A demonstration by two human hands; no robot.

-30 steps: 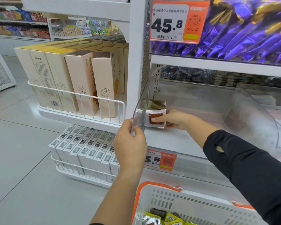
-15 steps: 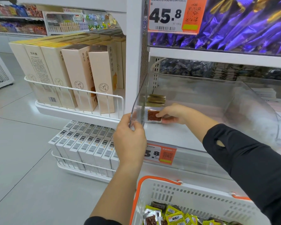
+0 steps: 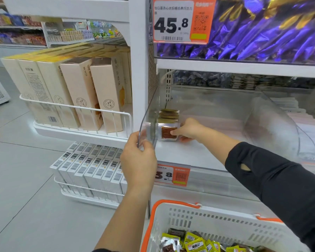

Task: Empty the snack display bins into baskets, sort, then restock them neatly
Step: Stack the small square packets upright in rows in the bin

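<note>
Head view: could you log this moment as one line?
left hand grips bin edge | right hand holds packet in bin | basket below

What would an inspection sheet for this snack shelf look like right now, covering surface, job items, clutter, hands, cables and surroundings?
Surface: white shelf floor inside the clear bin, mostly bare.
Job's things: row of snack packets standing on edge at the bin's left end; front packet shows a brown window; white basket with orange rim below holds loose yellow packets.
Clutter: nothing seen.
Hands: left hand has its grip on the bin's clear front edge; right hand presses the front packet, thumb on its face.
Cables: nothing seen.
Surroundings: price tag 45.8 above, purple sweets, beige boxes to the left, grey floor.
</note>
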